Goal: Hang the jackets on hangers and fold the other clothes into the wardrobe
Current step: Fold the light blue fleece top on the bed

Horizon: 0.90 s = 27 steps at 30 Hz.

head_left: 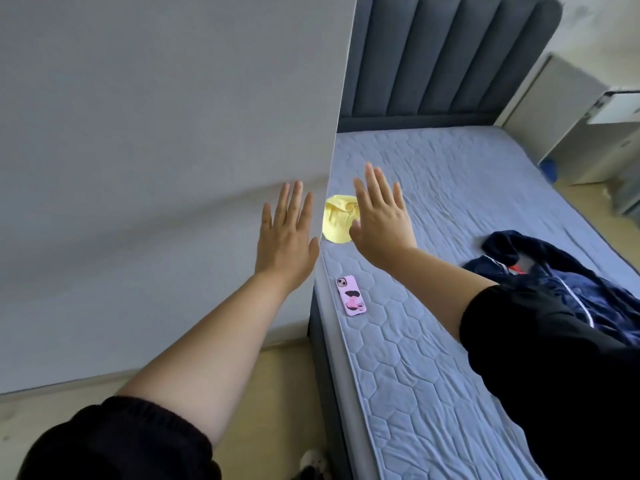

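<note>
Both grips are spread, fingers straight, holding nothing: the left hand (pixel 285 233) is raised before a flat grey panel (pixel 156 133), the right hand (pixel 381 216) above the blue quilted mattress of the bed (pixel 450 188). A crumpled yellow cloth garment (pixel 337 218) lies just beyond the right hand, a rumpled dark navy jacket with white piping (pixel 554 282) well to the right, and a pink-cased phone (pixel 350 296) near the mattress edge.

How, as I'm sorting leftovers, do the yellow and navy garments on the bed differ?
The yellow garment is pale, small and bunched; the navy garment is dark with white piping and sprawls wider. The yellow garment lies by the bed's left edge, the navy garment toward its right. Both rest unfolded on the mattress.
</note>
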Available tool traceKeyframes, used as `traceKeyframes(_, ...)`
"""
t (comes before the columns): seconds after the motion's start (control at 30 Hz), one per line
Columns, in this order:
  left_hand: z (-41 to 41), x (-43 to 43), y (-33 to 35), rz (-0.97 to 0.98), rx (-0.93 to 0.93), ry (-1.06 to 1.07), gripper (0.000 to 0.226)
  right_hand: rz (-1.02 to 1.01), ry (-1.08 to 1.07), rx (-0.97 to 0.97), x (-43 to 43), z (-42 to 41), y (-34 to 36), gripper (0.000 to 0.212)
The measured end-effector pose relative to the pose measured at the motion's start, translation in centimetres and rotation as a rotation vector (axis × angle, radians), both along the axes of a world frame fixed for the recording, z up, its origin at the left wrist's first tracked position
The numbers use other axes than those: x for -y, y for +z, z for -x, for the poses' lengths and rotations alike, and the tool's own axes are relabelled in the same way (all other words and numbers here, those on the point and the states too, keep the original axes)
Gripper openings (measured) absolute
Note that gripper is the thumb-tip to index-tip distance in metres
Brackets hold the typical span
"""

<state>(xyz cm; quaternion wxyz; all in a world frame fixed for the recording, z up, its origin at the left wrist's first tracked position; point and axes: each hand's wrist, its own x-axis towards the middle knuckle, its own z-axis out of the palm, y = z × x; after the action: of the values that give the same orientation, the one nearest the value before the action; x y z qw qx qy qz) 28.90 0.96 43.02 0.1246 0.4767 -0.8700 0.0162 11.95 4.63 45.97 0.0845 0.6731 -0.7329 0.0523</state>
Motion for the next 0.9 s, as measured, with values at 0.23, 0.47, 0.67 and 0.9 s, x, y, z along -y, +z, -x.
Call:
traceKeyframes(0.23, 4.5, -0.1, -8.3, 0.016, 0.026, -0.121, 0.072, -0.031, -0.07, 0.133, -0.1, 4.3, -10.1, 0.072)
traceKeyframes(0.47, 6.9, -1.1, -24.2, 0.074, -0.047, -0.18, 0.069, -0.055, -0.087, 0.132, -1.4, 6.2, -26.3, 0.071)
traceKeyframes(0.67, 10.9, -3.3, -37.4, -0.015, -0.02, -0.18, 0.073, -0.021, -0.151, 0.202, -3.6, 9.4, -39.5, 0.068)
traceKeyframes(0.9, 16.9, -7.7, -43.4, -0.083, 0.098, -0.125, 0.069, -0.05, -0.2, 0.247, -8.2, 16.0, -46.7, 0.066)
